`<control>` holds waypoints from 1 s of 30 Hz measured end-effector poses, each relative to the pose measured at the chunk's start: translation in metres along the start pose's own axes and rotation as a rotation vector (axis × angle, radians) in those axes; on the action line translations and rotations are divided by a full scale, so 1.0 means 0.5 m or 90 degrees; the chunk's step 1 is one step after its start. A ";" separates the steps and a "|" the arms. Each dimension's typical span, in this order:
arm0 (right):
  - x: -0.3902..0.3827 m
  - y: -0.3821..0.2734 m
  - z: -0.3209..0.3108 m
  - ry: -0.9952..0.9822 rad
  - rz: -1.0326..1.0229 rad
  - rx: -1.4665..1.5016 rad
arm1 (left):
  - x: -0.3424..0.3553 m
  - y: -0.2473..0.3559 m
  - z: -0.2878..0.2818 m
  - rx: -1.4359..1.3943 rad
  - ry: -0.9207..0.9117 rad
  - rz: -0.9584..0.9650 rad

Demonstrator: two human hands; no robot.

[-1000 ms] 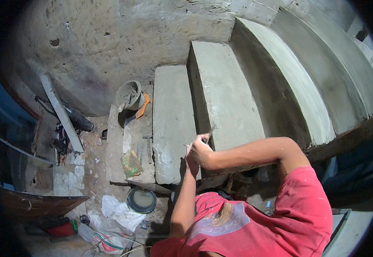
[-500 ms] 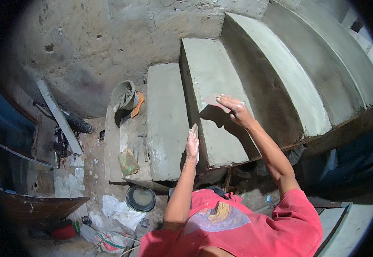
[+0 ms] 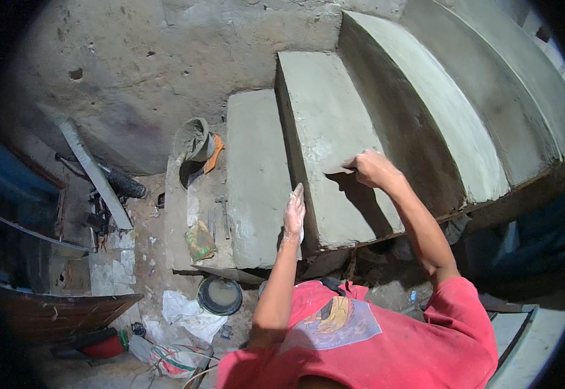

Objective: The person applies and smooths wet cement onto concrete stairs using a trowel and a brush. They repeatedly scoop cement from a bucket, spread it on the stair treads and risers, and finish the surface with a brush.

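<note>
Because the light throws a hard shadow on the second stair tread [image 3: 334,126], the thin flat scraper [image 3: 339,167] is easy to place: low over that tread, roughly midway along it. Whether its edge touches the cement cannot be told.

Right grip [image 3: 374,168]: fingers closed on the scraper's near end, leaving the blade projecting to the left; probably held so to keep the knuckles off the pale surface. Forearm reaches in over the stair's open side.

Left grip [image 3: 294,214]: nothing visibly clamped; fingers extended and close together, beside the second step's riser, above the first tread [image 3: 256,168]. Contact with the riser unclear. Position perhaps gives steadiness near the edge.

Left of the first tread, a lower slab [image 3: 177,223] serves as a shelf: bucket [image 3: 193,139] with grey mix inside, orange-handled tool [image 3: 215,153] beside it, hammer [image 3: 223,212], crumpled green-brown packet [image 3: 199,241]. Likely grouped there for reach while the treads stay unloaded.

Below the slab, a black basin [image 3: 220,296] of cloudy water sits on the floor next to white sheeting [image 3: 191,318]. Farther left, a plank [image 3: 94,172] slants near the rough wall [image 3: 165,71].
</note>
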State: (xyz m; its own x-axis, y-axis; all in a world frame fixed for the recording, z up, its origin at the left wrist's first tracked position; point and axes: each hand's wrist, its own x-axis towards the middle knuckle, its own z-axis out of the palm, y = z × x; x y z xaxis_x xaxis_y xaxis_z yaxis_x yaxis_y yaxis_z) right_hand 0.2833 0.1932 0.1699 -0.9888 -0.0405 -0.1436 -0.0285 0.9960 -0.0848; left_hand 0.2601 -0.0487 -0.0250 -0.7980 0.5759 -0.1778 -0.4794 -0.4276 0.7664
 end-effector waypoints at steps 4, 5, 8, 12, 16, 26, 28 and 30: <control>0.071 0.003 -0.046 0.137 0.118 -0.039 | 0.001 -0.002 -0.001 0.028 -0.012 0.011; 0.113 0.010 -0.049 0.155 0.157 -0.018 | 0.003 0.000 0.000 0.032 -0.020 0.019; 0.257 0.040 -0.040 0.192 0.124 -0.012 | 0.000 0.005 0.002 0.044 -0.025 0.022; 0.410 0.082 -0.019 0.219 0.120 -0.015 | -0.008 0.006 0.003 0.034 -0.010 -0.015; 0.453 0.089 -0.007 0.169 0.115 -0.031 | -0.016 -0.004 -0.005 0.034 0.001 -0.023; 0.090 -0.062 -0.025 0.070 0.071 -0.107 | -0.020 -0.004 0.002 0.068 -0.011 0.002; 0.017 -0.081 -0.040 0.011 0.106 -0.092 | -0.025 0.006 0.002 0.072 -0.003 -0.019; -0.005 -0.077 -0.060 0.009 0.122 -0.062 | -0.021 0.017 0.003 0.050 0.010 -0.050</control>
State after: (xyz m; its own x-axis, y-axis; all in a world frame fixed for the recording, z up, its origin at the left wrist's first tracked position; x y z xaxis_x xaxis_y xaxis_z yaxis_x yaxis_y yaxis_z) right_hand 0.2823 0.1575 0.2030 -0.9796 0.1503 -0.1337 0.1464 0.9885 0.0380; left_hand 0.2648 -0.0575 -0.0157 -0.7649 0.5943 -0.2483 -0.5108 -0.3249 0.7960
